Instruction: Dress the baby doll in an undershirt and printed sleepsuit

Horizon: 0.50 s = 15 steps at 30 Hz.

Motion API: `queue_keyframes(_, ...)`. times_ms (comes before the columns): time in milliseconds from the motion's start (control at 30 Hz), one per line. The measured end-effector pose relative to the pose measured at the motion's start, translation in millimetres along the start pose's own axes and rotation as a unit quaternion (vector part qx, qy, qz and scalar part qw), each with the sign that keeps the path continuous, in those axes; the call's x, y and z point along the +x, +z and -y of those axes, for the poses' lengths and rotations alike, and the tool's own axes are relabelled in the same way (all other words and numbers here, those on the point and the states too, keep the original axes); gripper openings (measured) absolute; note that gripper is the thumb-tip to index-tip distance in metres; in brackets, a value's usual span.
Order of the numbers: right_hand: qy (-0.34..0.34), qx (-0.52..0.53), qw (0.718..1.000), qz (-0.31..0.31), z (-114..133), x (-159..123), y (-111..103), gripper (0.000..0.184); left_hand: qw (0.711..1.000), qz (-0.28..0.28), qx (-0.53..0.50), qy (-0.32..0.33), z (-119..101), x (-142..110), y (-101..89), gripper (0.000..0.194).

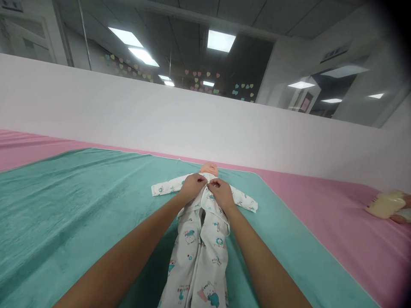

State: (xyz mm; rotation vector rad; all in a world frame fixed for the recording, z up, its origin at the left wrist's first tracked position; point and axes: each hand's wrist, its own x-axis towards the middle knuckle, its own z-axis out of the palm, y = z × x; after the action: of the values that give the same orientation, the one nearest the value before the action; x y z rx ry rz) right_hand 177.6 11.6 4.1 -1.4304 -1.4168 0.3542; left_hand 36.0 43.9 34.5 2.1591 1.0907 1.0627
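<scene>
A baby doll [209, 167] lies on its back on a teal blanket, its head at the far end. It wears a white printed pajama top [212, 203] with both sleeves stretched out sideways, and matching pajama pants [210, 252] reaching toward me. My left hand [193, 186] is closed in a pinch on the top's front edge, near the chest. Close beside it, my right hand [222, 192] pinches the other front edge. The top parts below my hands. Any fastener between the fingertips is too small to make out.
The teal blanket [96, 205] covers a pink sheet [308, 192]. At the far right lies a pale yellow item [385, 204], partly cut off, with skin-toned parts beside it. A white wall [160, 115] with dark glass above stands behind the doll.
</scene>
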Motion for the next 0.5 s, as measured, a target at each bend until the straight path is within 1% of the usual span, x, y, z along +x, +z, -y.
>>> queue_keyframes(167,0.000,0.004,1.000,-0.006,1.3,-1.5,-0.3,0.023,0.999,-0.003,0.033,0.025,2.6,1.0,3.4,0.021)
queue_keyframes(333,-0.001,0.014,1.000,0.007,1.4,-2.6,-1.7,0.023,0.999,0.002,0.035,0.034,5.3,0.7,2.2,0.020)
queue_keyframes(500,-0.006,0.015,1.000,0.012,2.7,-1.8,-2.7,0.023,0.999,0.027,0.009,0.038,6.7,1.0,0.4,0.018)
